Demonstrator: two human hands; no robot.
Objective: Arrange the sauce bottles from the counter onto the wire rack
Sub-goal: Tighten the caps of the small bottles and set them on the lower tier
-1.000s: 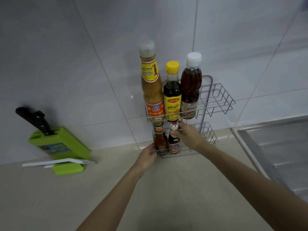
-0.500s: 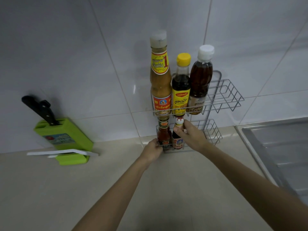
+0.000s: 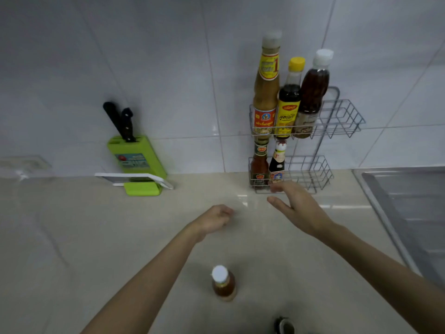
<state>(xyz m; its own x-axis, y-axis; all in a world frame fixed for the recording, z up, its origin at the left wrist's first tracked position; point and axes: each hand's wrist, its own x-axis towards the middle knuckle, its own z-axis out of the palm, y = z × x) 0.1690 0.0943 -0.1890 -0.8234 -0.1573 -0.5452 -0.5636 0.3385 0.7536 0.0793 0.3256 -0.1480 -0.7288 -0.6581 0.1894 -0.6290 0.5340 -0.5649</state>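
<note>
A two-tier wire rack [image 3: 342, 116] stands against the tiled wall. Its upper shelf holds a tall tan sauce bottle [image 3: 266, 88], a dark yellow-capped bottle [image 3: 289, 100] and a brown white-capped bottle [image 3: 313, 90]. Below stand a red chilli sauce bottle [image 3: 259, 162] and a small dark bottle [image 3: 277, 165]. On the counter near me sits an amber white-capped bottle [image 3: 222, 283]; a dark bottle top [image 3: 284, 325] shows at the bottom edge. My right hand [image 3: 298, 206] hovers open just before the lower shelf. My left hand [image 3: 214, 219] is loosely curled over the counter, holding nothing.
A green knife block [image 3: 137, 157] with black-handled knives and a white board stands at the left against the wall. A steel sink [image 3: 409, 208] lies at the right. The beige counter [image 3: 72, 237] spreads in front.
Both hands have drawn back from the lower shelf; my right hand let go of the small dark bottle there. The view has tilted down, revealing the amber bottle on the counter.
</note>
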